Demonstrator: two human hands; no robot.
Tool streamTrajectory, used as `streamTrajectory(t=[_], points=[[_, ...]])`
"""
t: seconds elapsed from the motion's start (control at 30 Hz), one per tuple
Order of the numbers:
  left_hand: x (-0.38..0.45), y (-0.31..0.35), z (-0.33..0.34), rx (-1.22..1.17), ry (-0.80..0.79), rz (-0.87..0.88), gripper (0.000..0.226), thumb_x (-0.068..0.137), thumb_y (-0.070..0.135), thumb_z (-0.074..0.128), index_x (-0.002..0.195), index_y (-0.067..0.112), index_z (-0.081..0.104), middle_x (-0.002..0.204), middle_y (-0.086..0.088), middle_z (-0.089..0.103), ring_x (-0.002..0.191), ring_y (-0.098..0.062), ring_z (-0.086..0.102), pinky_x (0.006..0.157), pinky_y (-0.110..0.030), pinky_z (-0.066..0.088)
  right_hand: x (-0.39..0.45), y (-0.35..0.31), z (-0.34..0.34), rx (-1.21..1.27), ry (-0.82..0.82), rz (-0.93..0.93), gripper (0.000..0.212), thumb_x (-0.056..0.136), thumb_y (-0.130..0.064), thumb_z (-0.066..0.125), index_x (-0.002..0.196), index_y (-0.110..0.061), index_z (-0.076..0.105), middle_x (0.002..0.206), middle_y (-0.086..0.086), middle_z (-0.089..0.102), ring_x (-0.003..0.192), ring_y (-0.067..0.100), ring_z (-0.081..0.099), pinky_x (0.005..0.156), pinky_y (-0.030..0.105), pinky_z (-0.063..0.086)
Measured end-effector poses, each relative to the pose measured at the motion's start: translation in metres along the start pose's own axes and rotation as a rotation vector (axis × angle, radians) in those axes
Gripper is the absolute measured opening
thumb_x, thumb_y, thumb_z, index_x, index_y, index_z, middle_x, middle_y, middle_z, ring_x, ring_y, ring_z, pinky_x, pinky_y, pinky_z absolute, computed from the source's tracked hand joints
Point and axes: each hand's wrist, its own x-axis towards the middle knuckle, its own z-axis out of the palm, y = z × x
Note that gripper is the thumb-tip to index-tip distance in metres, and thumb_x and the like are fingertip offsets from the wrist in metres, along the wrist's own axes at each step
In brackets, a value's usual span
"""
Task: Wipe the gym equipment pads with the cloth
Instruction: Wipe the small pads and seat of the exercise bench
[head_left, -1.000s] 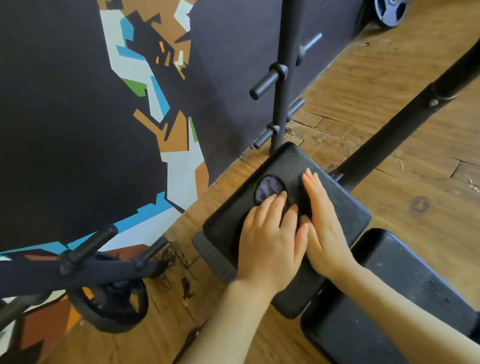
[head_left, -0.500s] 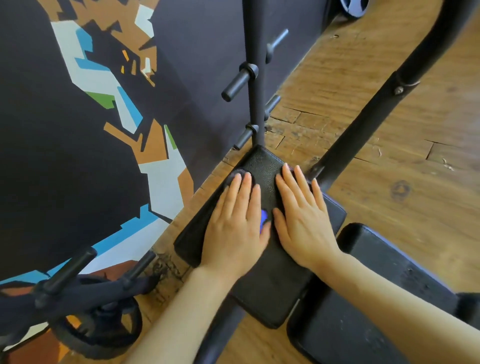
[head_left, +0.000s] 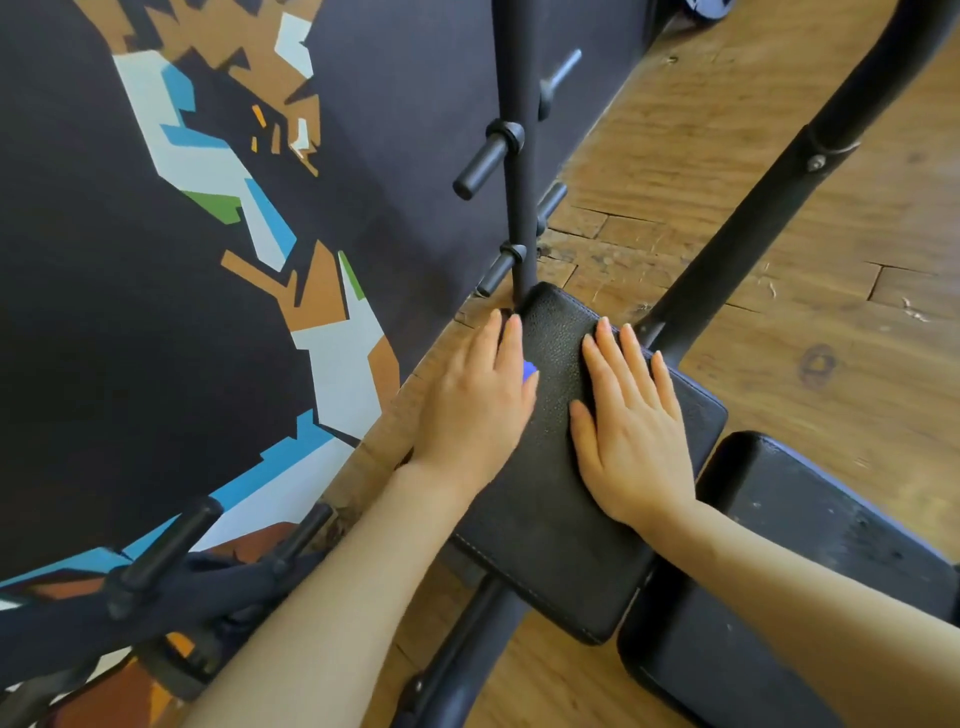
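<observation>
Since half a second ago, my left hand has slid off toward the wall-side edge of the black textured rectangular vinyl pad, fingers flat and extended. Only a small blue corner of the cloth peeks out beside its index finger, the rest hidden under the palm. My right hand lies flat and open on the same pad, holding nothing. Beyond the pad's far corner stands a black metal upright post with pegs. I judge the cloth could slip over the pad's edge onto the worn wooden plank floor if my left hand pushes further out.
</observation>
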Motion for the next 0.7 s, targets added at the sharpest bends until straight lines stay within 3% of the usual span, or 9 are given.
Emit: streamTrajectory(t=[0.1, 0.2, 0.43, 0.6, 0.7], points=[[-0.017, -0.006, -0.003, 0.007, 0.005, 0.084, 0.048, 0.095, 0.027, 0.054, 0.134, -0.001, 0.053, 0.136, -0.022, 0.054, 0.122, -0.034, 0.056, 0.097, -0.036, 0.047, -0.001, 0.002, 0.0, -0.019, -0.002, -0.009, 0.059, 0.098, -0.038, 0.027, 0.152, -0.014, 0.02, 0.16, 0.002, 0.01, 0.148, 0.018, 0.0, 0.12, 0.044, 0.005], [-0.071, -0.027, -0.015, 0.047, 0.001, 0.212, 0.048, 0.096, 0.031, 0.042, 0.133, 0.003, 0.056, 0.141, -0.018, 0.051, 0.129, -0.035, 0.049, 0.104, -0.036, 0.038, -0.001, 0.0, 0.0, -0.022, 0.008, 0.0, 0.059, 0.098, -0.036, 0.028, 0.152, -0.013, 0.021, 0.16, 0.003, 0.012, 0.148, 0.018, 0.001, 0.12, 0.045, 0.007], [-0.011, -0.011, -0.002, 0.03, -0.019, 0.164, 0.053, 0.097, 0.032, 0.032, 0.136, 0.003, 0.053, 0.144, -0.018, 0.048, 0.131, -0.035, 0.047, 0.102, -0.041, 0.046, -0.002, 0.0, 0.001, -0.045, 0.013, -0.007, 0.06, 0.097, -0.035, 0.03, 0.152, -0.013, 0.021, 0.16, 0.003, 0.012, 0.148, 0.018, 0.001, 0.12, 0.043, 0.006], [-0.072, -0.04, -0.018, -0.005, -0.059, 0.266, 0.052, 0.096, 0.036, 0.038, 0.138, 0.008, 0.052, 0.148, -0.011, 0.045, 0.138, -0.029, 0.039, 0.108, -0.033, 0.031, -0.001, 0.0, 0.0, -0.055, 0.028, -0.012, 0.06, 0.096, -0.037, 0.029, 0.151, -0.012, 0.024, 0.16, 0.004, 0.013, 0.148, 0.019, 0.004, 0.12, 0.045, 0.009], [-0.079, -0.046, -0.019, -0.039, -0.068, 0.277, 0.054, 0.095, 0.037, 0.039, 0.139, 0.008, 0.051, 0.148, -0.011, 0.044, 0.136, -0.03, 0.042, 0.104, -0.034, 0.039, -0.001, 0.0, 0.001, -0.05, 0.031, -0.014, 0.06, 0.096, -0.037, 0.029, 0.151, -0.012, 0.024, 0.16, 0.005, 0.014, 0.148, 0.02, 0.004, 0.119, 0.046, 0.01]])
